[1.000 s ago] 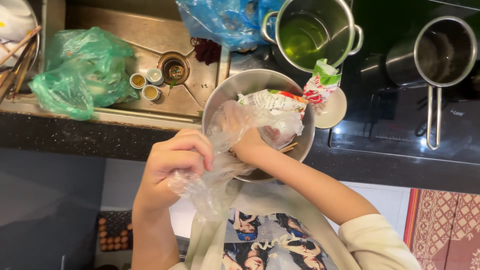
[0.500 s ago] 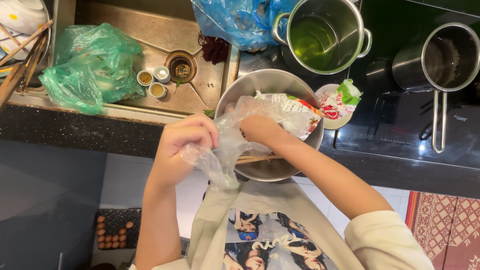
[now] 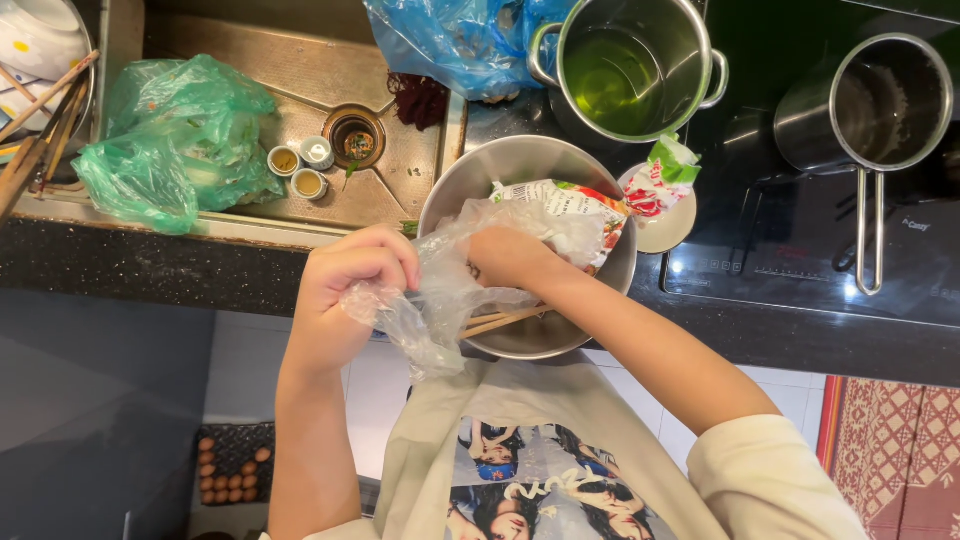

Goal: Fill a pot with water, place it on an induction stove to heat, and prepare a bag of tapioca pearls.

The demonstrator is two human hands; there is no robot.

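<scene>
My left hand [image 3: 352, 285] and my right hand [image 3: 512, 257] both grip a crumpled clear plastic bag [image 3: 440, 300] at the near rim of a steel mixing bowl [image 3: 470, 180] on the counter edge. Inside the bowl lie a printed food packet [image 3: 570, 208] and wooden chopsticks [image 3: 505, 320], partly hidden under the bag and my right wrist.
Left of the bowl, a sink [image 3: 300, 70] holds a green plastic bag [image 3: 175, 140] and three small cups [image 3: 300, 165]. Behind are a blue bag [image 3: 450, 40], a pot of green liquid [image 3: 625, 70], a saucer with a wrapper [image 3: 662, 190], and a saucepan [image 3: 880, 105] on the black cooktop [image 3: 780, 250].
Both hands have shifted slightly on the clear bag, pulling it nearer the bowl's near rim. The camera view has drifted a little.
</scene>
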